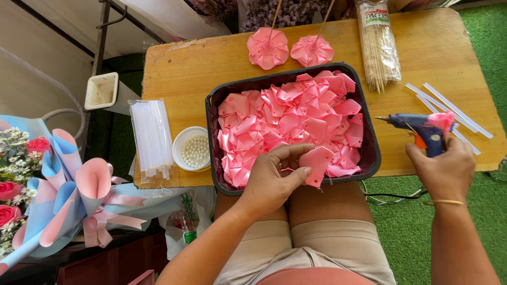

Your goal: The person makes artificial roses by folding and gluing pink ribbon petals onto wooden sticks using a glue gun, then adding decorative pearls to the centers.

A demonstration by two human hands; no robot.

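At six o'clock of the black tray (213, 100), the left hand (274, 179) pinches one pink ribbon petal (317, 162). Right hand (442, 170) closes around a blue glue gun (420, 129) at three o'clock. Bamboo skewer packet (378, 45), clear with green label, lies at one o'clock.

So for packaging there's a clear plastic bag of thin wooden skewers (378, 45) lying at the far edge of the wooden counter (200, 63), with a white and green label with red on it (375, 17) across its top end. Then a clear flat plastic pack of white sticks (152, 136) sits on the left part of the counter, right beside a small round white tub of pearl beads (192, 149). No signs or screens anywhere.
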